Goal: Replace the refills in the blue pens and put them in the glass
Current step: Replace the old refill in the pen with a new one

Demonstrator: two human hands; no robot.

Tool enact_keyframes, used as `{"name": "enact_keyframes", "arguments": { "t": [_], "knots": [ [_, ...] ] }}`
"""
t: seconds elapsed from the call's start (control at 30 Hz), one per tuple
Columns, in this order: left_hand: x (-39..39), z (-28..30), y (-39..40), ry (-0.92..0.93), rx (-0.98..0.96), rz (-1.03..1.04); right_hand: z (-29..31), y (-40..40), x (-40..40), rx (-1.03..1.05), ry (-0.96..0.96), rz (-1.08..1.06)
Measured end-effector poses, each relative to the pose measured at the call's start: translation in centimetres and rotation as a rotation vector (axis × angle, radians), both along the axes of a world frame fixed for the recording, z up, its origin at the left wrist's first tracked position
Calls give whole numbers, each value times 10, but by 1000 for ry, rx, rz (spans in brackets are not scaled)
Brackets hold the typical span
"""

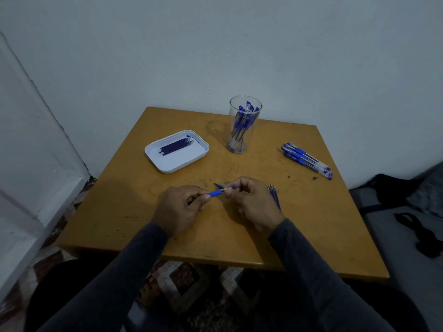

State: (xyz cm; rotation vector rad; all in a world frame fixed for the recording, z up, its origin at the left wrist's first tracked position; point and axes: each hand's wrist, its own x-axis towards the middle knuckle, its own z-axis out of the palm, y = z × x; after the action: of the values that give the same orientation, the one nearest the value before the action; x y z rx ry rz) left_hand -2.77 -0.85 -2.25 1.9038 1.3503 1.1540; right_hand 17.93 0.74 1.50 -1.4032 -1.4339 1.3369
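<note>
My hands work over the near centre of the table (311, 236), with bare wood between them and the near edge at 6 o'clock. My left hand (178, 207) pinches the blue pen (215, 193) by its grip, and my right hand (251, 202) pinches its tip end. The glass (244, 125) of pens stands at 12 o'clock, the white tray (176, 165) of refills at 11, loose pens (306, 160) at 2, and spare refills (274, 195) lie just beside my right hand.

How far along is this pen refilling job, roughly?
Well underway, it seems. Done: several blue pens stand in the glass. In hand: the left hand and right hand both pinch one pen over the table. Left: a pile of pens at the right edge, with loose refills beside the right hand. More refills lie in the white tray; new or used, I cannot tell.
</note>
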Motion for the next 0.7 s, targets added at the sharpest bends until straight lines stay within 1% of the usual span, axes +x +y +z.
{"name": "enact_keyframes", "arguments": {
  "t": [0.17, 0.27, 0.37, 0.5, 0.6, 0.67, 0.7],
  "knots": [
    [1, 1, 0, -59, -60, 3, -4, -1, -4, 60, 97, -20],
    [1, 1, -1, -65, -60, 5, -3, -2, -5, 48, 125, 0],
    [0, 1, -1, -62, -62, 0, 1, -2, -5, 5, 116, -30],
    [0, 0, 0, -41, -58, -7, 2, -1, -6, 5, 1, -73],
    [0, -1, 0, -49, -67, -4, 4, 0, -5, 23, 39, -56],
    [0, -1, 0, -54, -67, 9, 7, 0, -4, 48, 66, -84],
    [0, 0, 0, -59, -64, 18, 7, 0, -4, 71, 31, -111]
  ]
}}
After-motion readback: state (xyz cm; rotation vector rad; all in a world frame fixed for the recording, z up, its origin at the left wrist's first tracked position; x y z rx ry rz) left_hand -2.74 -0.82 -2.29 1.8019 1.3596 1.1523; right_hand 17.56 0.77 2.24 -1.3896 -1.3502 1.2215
